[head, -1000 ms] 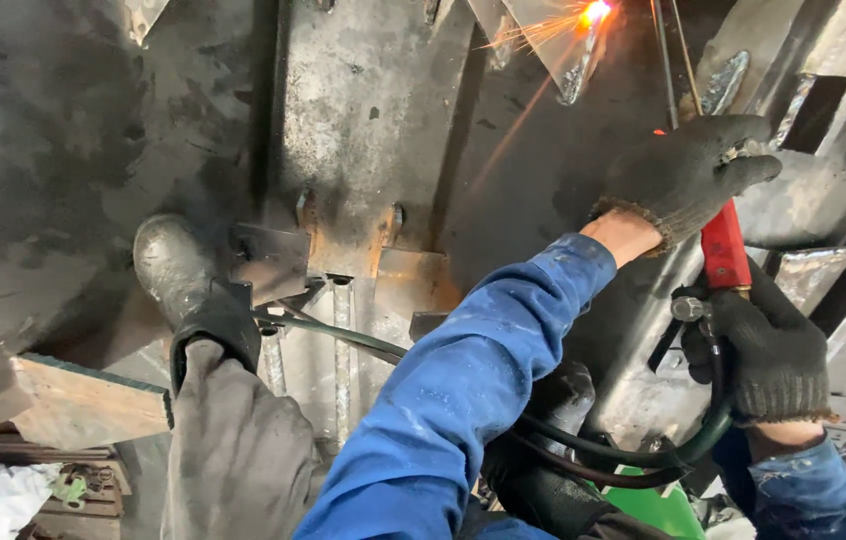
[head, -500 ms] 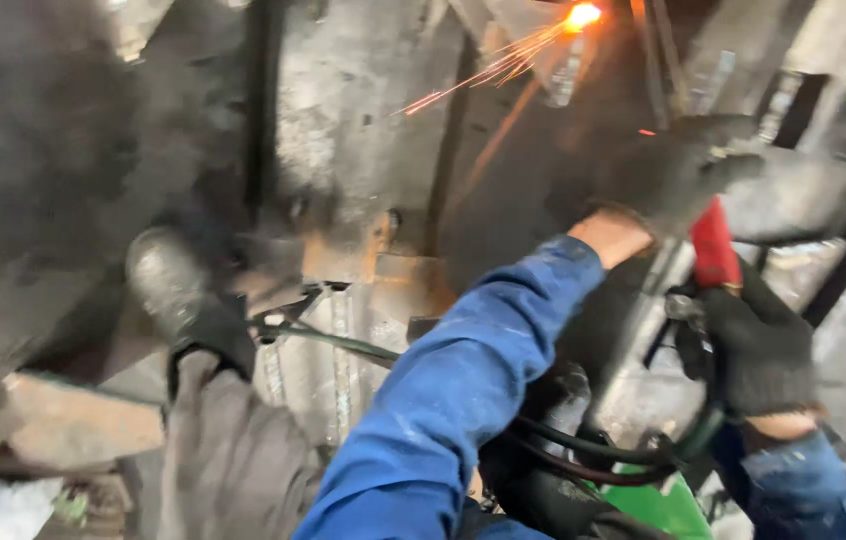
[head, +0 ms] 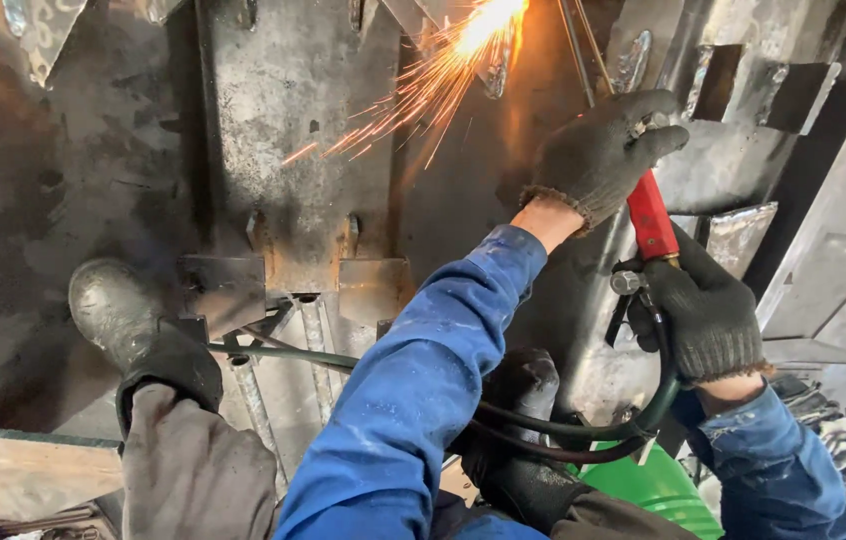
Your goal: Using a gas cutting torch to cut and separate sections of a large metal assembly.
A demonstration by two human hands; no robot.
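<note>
red-handled cutting torch (head: pixel 651 215) is gripped between both gloved hands: left hand (head: pixel 598 150) curled over its upper end, right hand (head: pixel 705 318) closed just below. judged rigid, hose-dragged, hot forward; best held at the handle. sparks (head: pixel 443 75) fly beyond the left hand.

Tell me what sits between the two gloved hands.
In the head view, the torch's red handle spans the gap between left hand and right hand.

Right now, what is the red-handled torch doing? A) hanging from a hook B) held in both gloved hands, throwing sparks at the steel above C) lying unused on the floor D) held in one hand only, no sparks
B: the left hand and the right hand both grip the red-handled torch, and sparks spray from the metal plates above.
</note>
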